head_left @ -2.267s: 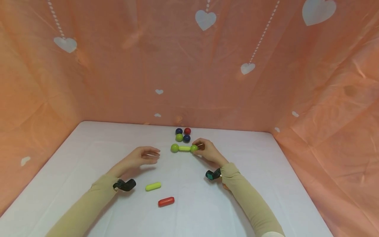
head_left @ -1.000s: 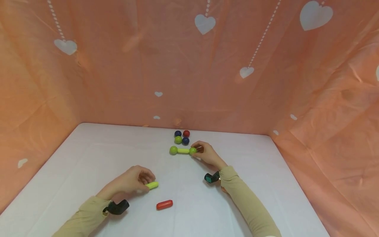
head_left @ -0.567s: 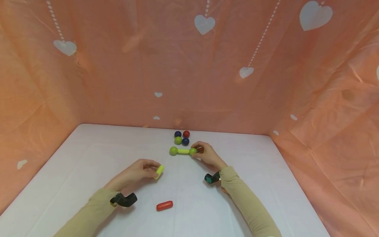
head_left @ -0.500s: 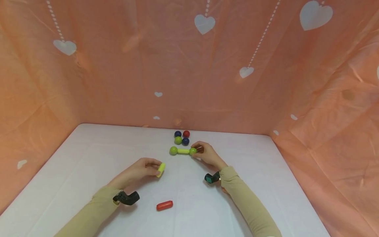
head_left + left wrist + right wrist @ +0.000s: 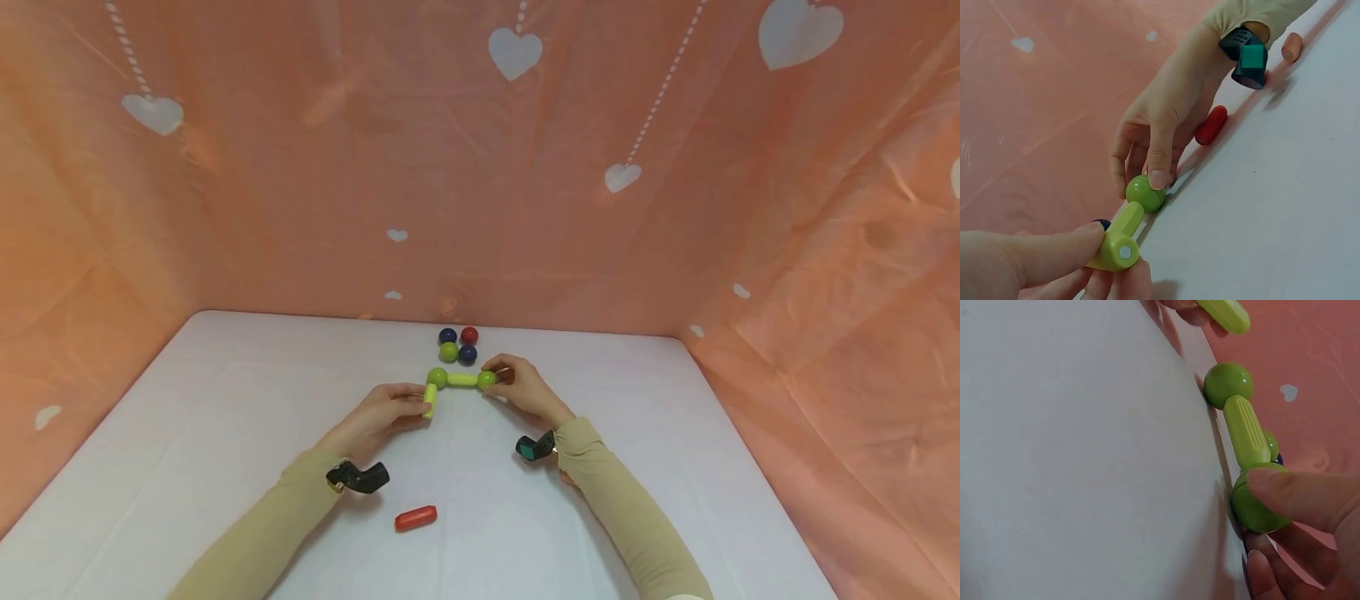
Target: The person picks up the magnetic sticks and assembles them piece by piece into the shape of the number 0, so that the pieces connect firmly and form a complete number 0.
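My left hand (image 5: 381,414) pinches a yellow-green magnetic rod (image 5: 430,402) between thumb and fingers. In the left wrist view, a silvery disc shows on the end of that rod. Just beyond it lies another yellow-green rod (image 5: 462,380) with a green ball at each end, the left ball (image 5: 437,378) and the right ball (image 5: 487,380). My right hand (image 5: 527,390) grips the right ball with thumb and fingers. From the right wrist view, a small gap separates the held rod (image 5: 1227,314) from the left ball (image 5: 1229,385).
Two dark blue balls, a red ball (image 5: 469,335) and a green ball (image 5: 448,352) cluster behind. A red rod (image 5: 416,518) lies nearer the front. In the left wrist view, another red rod (image 5: 1211,125) and an orange-red rod (image 5: 1292,47) lie beyond the right hand.
My left hand came back to the loose yellow-green rod, picked it up, and carried it forward and right toward the left green ball. The right hand keeps its grip on the right ball.
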